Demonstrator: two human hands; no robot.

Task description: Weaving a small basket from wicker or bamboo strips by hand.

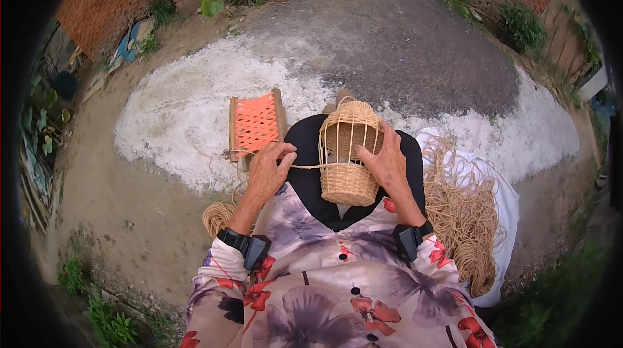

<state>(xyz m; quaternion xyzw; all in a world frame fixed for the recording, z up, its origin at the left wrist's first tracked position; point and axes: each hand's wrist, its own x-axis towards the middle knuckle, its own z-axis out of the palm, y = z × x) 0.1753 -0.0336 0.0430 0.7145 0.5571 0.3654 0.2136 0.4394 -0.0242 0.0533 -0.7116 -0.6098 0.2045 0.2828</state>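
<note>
A half-woven basket (347, 186) of tan cord lies on my lap between my knees. Its lower part and far end are tightly woven, with bare upright ribs spanning an open gap in between. My left hand (267, 168), left of the basket, is closed on a strand of cord (307, 167) that runs taut and level to the basket's weave. My right hand (387, 165) grips the basket's right side, its thumb at the ribs by the gap and its fingers around the outside. Part of those fingers is hidden behind the basket.
A small wooden stool (256, 119) with an orange woven seat stands ahead on the left. A coil of cord (216, 219) lies beside my left forearm. On the right, a big loose heap of cord (464, 215) rests on a white cloth (509, 218). Brick walls (110, 1) stand beyond.
</note>
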